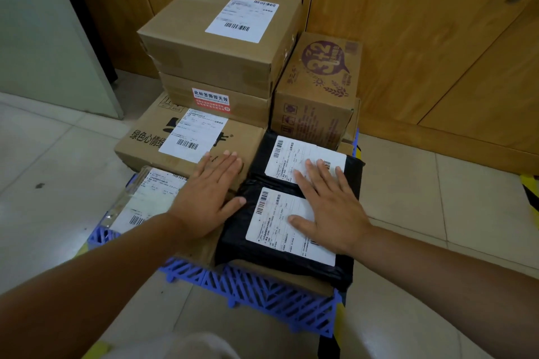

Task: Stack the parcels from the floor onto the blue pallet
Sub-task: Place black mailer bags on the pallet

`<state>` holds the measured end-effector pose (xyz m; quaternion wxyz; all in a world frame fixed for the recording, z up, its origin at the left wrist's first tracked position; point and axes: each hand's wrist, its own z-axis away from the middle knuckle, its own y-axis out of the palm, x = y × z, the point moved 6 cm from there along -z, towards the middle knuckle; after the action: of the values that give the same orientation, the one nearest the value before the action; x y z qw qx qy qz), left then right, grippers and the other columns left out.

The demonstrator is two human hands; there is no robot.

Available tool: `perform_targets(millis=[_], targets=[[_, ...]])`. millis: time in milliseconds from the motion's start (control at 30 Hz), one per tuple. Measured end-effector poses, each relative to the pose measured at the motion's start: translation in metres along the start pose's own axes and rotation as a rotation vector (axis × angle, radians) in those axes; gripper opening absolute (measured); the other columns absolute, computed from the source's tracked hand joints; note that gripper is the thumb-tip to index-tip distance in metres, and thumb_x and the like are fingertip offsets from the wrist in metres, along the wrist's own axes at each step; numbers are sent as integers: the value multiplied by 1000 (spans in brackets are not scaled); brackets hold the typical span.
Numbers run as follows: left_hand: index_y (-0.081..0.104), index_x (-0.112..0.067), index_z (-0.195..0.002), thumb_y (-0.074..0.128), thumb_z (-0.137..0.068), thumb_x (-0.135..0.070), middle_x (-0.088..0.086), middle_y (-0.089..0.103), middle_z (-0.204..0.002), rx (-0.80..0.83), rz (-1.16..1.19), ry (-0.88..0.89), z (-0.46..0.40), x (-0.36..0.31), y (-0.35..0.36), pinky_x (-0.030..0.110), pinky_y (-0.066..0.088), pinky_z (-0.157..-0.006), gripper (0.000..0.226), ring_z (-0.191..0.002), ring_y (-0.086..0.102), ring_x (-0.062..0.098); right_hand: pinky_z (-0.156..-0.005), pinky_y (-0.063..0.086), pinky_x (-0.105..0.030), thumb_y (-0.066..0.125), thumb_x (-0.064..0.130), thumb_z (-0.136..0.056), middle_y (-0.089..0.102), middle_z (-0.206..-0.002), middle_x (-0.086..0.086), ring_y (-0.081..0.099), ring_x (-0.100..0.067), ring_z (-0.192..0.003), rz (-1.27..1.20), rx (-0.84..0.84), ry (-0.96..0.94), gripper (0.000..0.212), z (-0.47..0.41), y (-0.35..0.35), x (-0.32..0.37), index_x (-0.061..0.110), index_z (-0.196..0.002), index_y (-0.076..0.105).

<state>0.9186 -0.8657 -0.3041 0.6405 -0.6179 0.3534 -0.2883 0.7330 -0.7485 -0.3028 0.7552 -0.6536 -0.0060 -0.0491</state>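
The blue pallet (262,297) lies on the tiled floor, loaded with parcels. At the front right sit two black plastic parcels with white labels, one nearer (248,245) and one farther (262,151). My right hand (329,210) lies flat across both, fingers straight. My left hand (208,195) rests flat on a brown box (163,151) with green print, its thumb touching the near black parcel. A clear-wrapped parcel (140,198) lies at the front left. Behind, two brown boxes (215,41) are stacked, and a box with purple print (318,90) stands at the right.
Wooden cabinet doors (408,38) rise right behind the pallet. A pale green panel (43,38) stands at the left. Light floor tiles (423,198) surround the pallet, with yellow and black tape (529,189) at the right edge.
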Motion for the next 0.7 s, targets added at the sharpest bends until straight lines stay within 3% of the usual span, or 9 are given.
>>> perform_targets(millis=[133, 333, 533, 700], targets=[[24, -11, -147, 3, -94, -57, 8, 26, -154, 13, -79, -85, 11, 20, 2, 43, 2, -116, 73, -144, 14, 18, -115, -14, -43, 10, 79, -81, -20, -157, -2, -27, -19, -143, 26, 4, -55, 88, -13, -1, 6, 27, -146, -17], [31, -12, -146, 22, -93, -47, 8, 32, -152, 9, -30, -152, 3, 24, 10, 43, 6, -117, 64, -143, 25, 21, -116, -7, -46, 15, 74, -84, -12, -159, -3, -20, -20, -145, 14, -17, -64, 86, -17, 4, 6, 25, -151, -6], [36, -12, -144, 11, -95, -53, 10, 38, -149, 101, -22, -143, -4, 23, 0, 40, 7, -117, 68, -140, 28, 23, -115, -3, -50, 22, 72, -86, -3, -160, -9, -11, -26, -147, -18, 15, -82, 86, -19, 3, 2, 21, -153, 4], [36, -13, -142, 24, -91, -51, 14, 38, -148, 199, -63, -159, -34, -17, -45, 47, 17, -116, 65, -138, 32, 30, -113, 11, -52, 31, 65, -86, 25, -155, -14, 18, -30, -145, -69, 9, -73, 83, -11, -36, -2, 10, -148, 26]])
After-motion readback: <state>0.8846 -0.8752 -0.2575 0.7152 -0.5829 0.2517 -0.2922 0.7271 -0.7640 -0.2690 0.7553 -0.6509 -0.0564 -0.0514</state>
